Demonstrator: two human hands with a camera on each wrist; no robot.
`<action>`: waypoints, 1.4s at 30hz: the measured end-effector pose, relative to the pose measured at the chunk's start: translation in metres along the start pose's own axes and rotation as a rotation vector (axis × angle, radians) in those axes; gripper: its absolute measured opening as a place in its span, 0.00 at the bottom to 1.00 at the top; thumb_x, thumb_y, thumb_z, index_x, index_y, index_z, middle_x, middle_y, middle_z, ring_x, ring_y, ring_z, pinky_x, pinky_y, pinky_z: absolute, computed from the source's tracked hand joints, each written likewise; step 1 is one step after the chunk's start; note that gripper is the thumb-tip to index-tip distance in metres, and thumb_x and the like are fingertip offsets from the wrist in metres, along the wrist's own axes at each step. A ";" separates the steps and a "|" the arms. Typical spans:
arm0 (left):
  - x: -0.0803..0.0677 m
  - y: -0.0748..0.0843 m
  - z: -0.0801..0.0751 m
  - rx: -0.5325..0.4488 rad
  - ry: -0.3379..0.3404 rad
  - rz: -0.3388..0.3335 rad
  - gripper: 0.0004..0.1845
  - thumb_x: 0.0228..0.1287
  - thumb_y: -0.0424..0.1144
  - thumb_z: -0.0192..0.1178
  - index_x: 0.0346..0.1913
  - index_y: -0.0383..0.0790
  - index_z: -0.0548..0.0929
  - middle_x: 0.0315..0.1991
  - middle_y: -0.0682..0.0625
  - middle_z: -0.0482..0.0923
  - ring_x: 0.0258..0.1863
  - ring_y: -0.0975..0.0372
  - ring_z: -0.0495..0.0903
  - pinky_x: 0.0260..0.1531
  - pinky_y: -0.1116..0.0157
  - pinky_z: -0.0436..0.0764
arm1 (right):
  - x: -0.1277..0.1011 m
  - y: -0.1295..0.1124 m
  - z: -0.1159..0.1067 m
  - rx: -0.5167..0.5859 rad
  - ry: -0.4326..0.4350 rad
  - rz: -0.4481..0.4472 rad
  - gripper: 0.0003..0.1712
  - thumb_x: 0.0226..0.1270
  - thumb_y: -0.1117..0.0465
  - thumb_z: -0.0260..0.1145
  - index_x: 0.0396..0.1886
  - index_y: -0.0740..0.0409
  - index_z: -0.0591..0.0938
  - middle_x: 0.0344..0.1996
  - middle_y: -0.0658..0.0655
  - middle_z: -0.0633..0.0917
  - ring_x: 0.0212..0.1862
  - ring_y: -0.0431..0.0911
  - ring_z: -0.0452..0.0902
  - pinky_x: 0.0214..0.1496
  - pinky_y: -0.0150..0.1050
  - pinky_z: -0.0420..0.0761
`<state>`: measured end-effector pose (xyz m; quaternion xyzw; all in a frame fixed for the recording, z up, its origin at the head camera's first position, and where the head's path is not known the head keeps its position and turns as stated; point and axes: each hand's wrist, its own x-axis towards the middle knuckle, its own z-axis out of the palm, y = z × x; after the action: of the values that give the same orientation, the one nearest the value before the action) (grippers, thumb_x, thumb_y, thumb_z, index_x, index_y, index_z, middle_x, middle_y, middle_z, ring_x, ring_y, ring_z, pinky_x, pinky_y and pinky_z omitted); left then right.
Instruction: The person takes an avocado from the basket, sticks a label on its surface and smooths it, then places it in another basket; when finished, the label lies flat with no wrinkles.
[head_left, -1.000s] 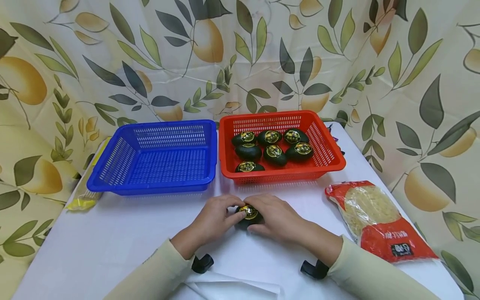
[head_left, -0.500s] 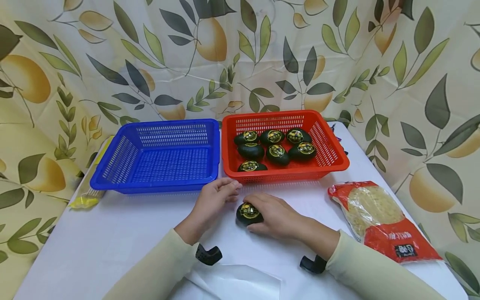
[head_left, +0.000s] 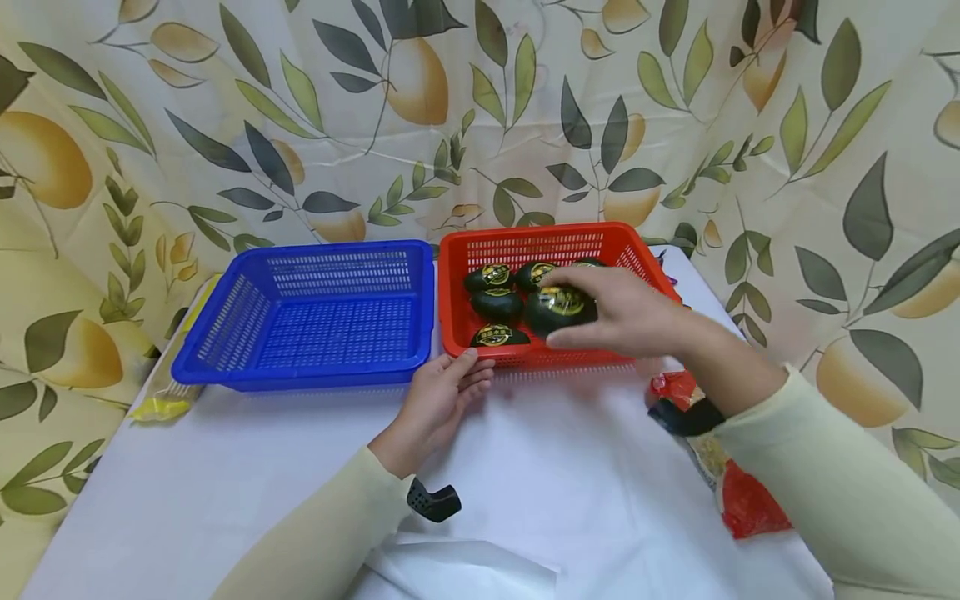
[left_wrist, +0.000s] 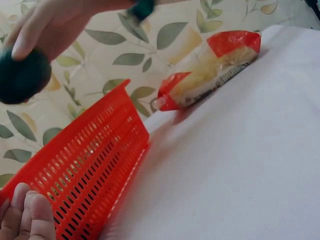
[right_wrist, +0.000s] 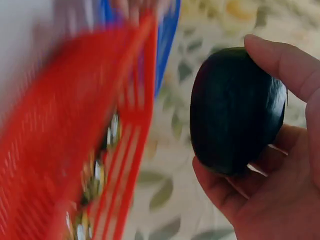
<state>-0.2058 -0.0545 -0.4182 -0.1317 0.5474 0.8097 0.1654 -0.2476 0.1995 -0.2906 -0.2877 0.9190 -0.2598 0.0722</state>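
Observation:
Over the red basket (head_left: 525, 354), my right hand (head_left: 630, 312) holds a dark green avocado (head_left: 561, 312) with a gold-and-black label. Thumb and fingers curve round it; in the right wrist view its smooth side (right_wrist: 235, 110) shows between them. Several labelled avocados (head_left: 498, 307) sit in the basket, some hidden behind the right hand. My left hand (head_left: 442, 396) is at the basket's front left corner, thumb at the rim and fingers extended along the outer wall. In the left wrist view its fingertips (left_wrist: 40, 215) overlap the perforated wall.
A blue basket (head_left: 307, 377) stands left of the red one, with nothing in it. A red-and-clear bag of pale yellow food (left_wrist: 212, 70) lies at the right, partly behind the right arm. A yellow package (head_left: 165, 404) lies at the far left. White cloth (head_left: 300, 467) covers the table.
My right hand has lifted the avocado from the table and carried it up and forward over the red basket. My left hand has let go of it and moved to the basket's front corner.

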 end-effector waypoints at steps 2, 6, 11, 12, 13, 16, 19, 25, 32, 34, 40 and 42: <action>-0.001 0.000 -0.002 0.005 0.005 0.002 0.19 0.79 0.44 0.58 0.62 0.35 0.79 0.56 0.39 0.86 0.60 0.48 0.84 0.52 0.66 0.86 | 0.017 0.012 -0.016 -0.028 -0.028 0.063 0.35 0.60 0.46 0.80 0.66 0.43 0.77 0.57 0.53 0.82 0.57 0.53 0.77 0.52 0.48 0.85; -0.004 0.000 -0.004 0.013 0.014 -0.002 0.18 0.79 0.44 0.58 0.61 0.35 0.79 0.57 0.38 0.85 0.60 0.48 0.84 0.52 0.65 0.86 | 0.047 0.030 -0.031 -0.101 -0.129 0.117 0.33 0.62 0.44 0.78 0.65 0.46 0.79 0.54 0.55 0.84 0.55 0.53 0.78 0.55 0.48 0.82; -0.006 -0.001 -0.006 0.026 0.015 -0.011 0.18 0.79 0.44 0.58 0.62 0.36 0.80 0.60 0.36 0.83 0.60 0.48 0.84 0.53 0.65 0.86 | 0.073 0.045 -0.027 -0.135 -0.287 0.141 0.33 0.60 0.46 0.78 0.63 0.52 0.80 0.54 0.57 0.83 0.56 0.54 0.76 0.58 0.52 0.79; -0.006 -0.001 -0.006 0.029 0.015 -0.010 0.18 0.79 0.44 0.58 0.62 0.37 0.80 0.60 0.36 0.83 0.60 0.48 0.84 0.54 0.64 0.86 | 0.077 0.048 -0.025 -0.133 -0.318 0.143 0.33 0.60 0.47 0.78 0.62 0.53 0.80 0.54 0.58 0.83 0.56 0.54 0.76 0.59 0.53 0.78; -0.006 -0.001 -0.006 0.031 0.014 -0.008 0.18 0.79 0.44 0.58 0.62 0.36 0.80 0.61 0.35 0.83 0.59 0.48 0.84 0.54 0.64 0.86 | 0.080 0.050 -0.022 -0.131 -0.348 0.146 0.33 0.59 0.47 0.78 0.62 0.54 0.80 0.54 0.58 0.83 0.57 0.54 0.75 0.59 0.53 0.78; -0.007 -0.001 -0.006 0.036 0.013 -0.005 0.18 0.79 0.44 0.58 0.62 0.37 0.80 0.61 0.35 0.83 0.58 0.49 0.85 0.54 0.64 0.86 | 0.088 0.055 -0.013 -0.122 -0.433 0.152 0.34 0.58 0.48 0.79 0.61 0.56 0.80 0.54 0.58 0.83 0.57 0.54 0.75 0.61 0.53 0.77; -0.008 -0.001 -0.005 0.038 0.011 -0.005 0.18 0.79 0.44 0.58 0.61 0.37 0.80 0.60 0.36 0.83 0.58 0.49 0.85 0.54 0.64 0.86 | 0.092 0.057 0.000 -0.144 -0.513 0.163 0.35 0.56 0.48 0.80 0.60 0.55 0.81 0.53 0.58 0.83 0.56 0.53 0.75 0.60 0.51 0.78; -0.008 -0.002 -0.005 0.034 0.016 -0.005 0.17 0.79 0.44 0.58 0.61 0.37 0.80 0.58 0.36 0.84 0.58 0.49 0.85 0.54 0.63 0.86 | 0.095 0.054 0.023 -0.250 -0.603 0.165 0.29 0.56 0.50 0.80 0.55 0.54 0.82 0.46 0.56 0.83 0.51 0.51 0.76 0.57 0.46 0.80; -0.006 -0.004 -0.005 0.029 0.010 0.004 0.17 0.79 0.44 0.59 0.60 0.36 0.81 0.58 0.36 0.84 0.57 0.49 0.85 0.53 0.64 0.86 | 0.101 0.047 0.029 -0.359 -0.654 0.173 0.30 0.59 0.51 0.80 0.58 0.56 0.81 0.49 0.58 0.83 0.54 0.53 0.75 0.65 0.52 0.78; -0.005 -0.004 -0.004 0.030 0.009 0.004 0.17 0.79 0.44 0.59 0.60 0.36 0.81 0.59 0.35 0.84 0.57 0.49 0.85 0.53 0.64 0.86 | 0.102 0.047 0.030 -0.365 -0.672 0.175 0.31 0.61 0.51 0.80 0.61 0.56 0.81 0.52 0.58 0.82 0.55 0.54 0.74 0.68 0.53 0.76; -0.004 -0.006 -0.001 0.042 0.008 0.009 0.17 0.79 0.44 0.58 0.60 0.36 0.81 0.59 0.36 0.84 0.57 0.49 0.85 0.53 0.63 0.86 | 0.100 0.053 0.034 -0.358 -0.716 0.103 0.29 0.63 0.58 0.78 0.64 0.56 0.82 0.53 0.57 0.85 0.55 0.53 0.77 0.71 0.55 0.75; -0.004 -0.007 -0.001 0.045 0.010 0.012 0.17 0.79 0.44 0.58 0.60 0.35 0.81 0.58 0.36 0.85 0.55 0.51 0.86 0.53 0.64 0.86 | 0.098 0.055 0.034 -0.366 -0.702 0.079 0.30 0.63 0.58 0.78 0.64 0.57 0.82 0.53 0.57 0.86 0.55 0.53 0.78 0.71 0.55 0.75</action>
<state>-0.1993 -0.0539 -0.4229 -0.1287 0.5669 0.7976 0.1608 -0.3456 0.1678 -0.3465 -0.3314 0.8799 0.0252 0.3395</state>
